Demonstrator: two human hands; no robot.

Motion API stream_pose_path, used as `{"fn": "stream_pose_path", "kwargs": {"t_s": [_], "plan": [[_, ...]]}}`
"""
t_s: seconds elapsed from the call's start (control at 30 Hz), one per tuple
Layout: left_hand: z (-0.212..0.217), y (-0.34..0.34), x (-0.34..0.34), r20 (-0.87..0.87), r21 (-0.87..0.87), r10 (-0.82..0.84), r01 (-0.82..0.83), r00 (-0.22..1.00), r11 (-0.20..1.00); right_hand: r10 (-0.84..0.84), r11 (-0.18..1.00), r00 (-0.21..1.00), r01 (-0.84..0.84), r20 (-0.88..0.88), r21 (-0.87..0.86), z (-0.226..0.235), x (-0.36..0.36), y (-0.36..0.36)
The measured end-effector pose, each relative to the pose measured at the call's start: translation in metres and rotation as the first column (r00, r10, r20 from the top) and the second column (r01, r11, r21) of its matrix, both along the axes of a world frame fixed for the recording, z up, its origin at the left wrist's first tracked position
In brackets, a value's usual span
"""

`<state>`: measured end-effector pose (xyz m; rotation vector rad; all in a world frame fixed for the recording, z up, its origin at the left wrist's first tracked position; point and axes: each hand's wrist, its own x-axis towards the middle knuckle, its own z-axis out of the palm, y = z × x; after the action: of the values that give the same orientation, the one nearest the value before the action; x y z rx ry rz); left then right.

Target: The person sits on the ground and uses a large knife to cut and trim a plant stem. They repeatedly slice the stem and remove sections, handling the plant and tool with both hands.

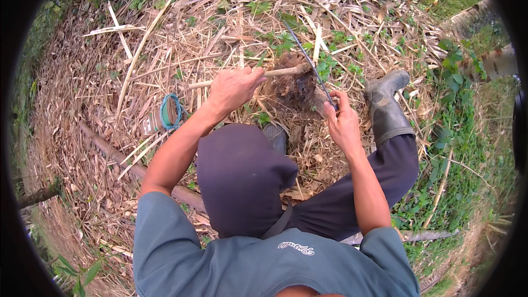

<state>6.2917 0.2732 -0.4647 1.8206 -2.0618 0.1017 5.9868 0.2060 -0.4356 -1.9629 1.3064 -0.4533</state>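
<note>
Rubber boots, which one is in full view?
The boot on the person's right side, beside the right hand; the other boot only peeks out behind the bent knee.

A single head-worn fisheye camera looks almost straight down from above the person's chest, so the teal shirt (220, 258) fills the lower edge and both forearms run upward into the picture. The view is close: the left hand (234, 88) and right hand (342, 118) sit near the centre, with a raised knee in dark trousers (242, 176) just below them. Ground covered with dry bamboo litter (165, 38) bends toward the dark round rim, and a rubber boot (388, 107) lies to the right. No second view is present.
</note>
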Motion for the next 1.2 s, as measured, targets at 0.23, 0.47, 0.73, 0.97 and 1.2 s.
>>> {"fn": "stream_pose_path", "kwargs": {"t_s": [0.23, 0.47, 0.73, 0.97, 1.2], "plan": [[0.002, 0.013, -0.014, 0.001, 0.039, 0.056, -0.056, 0.998, 0.998, -0.012, 1.0, 0.961, 0.009, 0.277, 0.014, 0.101, 0.023, -0.016], [-0.004, 0.022, -0.014, -0.008, 0.085, 0.09, -0.089, 0.996, 0.992, 0.326, 0.802, 0.626, 0.214, 0.708, -0.558, 0.198, 0.062, -0.018], [-0.009, 0.017, -0.023, -0.041, 0.016, 0.122, -0.121, 0.992, 0.993, -0.019, 0.997, 0.922, -0.01, -0.387, -0.072, 0.025, 0.027, -0.027], [-0.008, 0.002, 0.003, -0.378, 0.331, 0.139, -0.006, 0.915, 0.944, 0.03, 0.961, 0.987, 0.014, -0.155, 0.275, 0.02, 0.008, -0.056], [-0.036, -0.008, 0.014, -0.751, 0.447, 0.179, 0.29, 0.636, 0.846, -0.069, 0.997, 0.997, 0.068, 0.045, 0.025, 0.077, 0.03, -0.035]]}}
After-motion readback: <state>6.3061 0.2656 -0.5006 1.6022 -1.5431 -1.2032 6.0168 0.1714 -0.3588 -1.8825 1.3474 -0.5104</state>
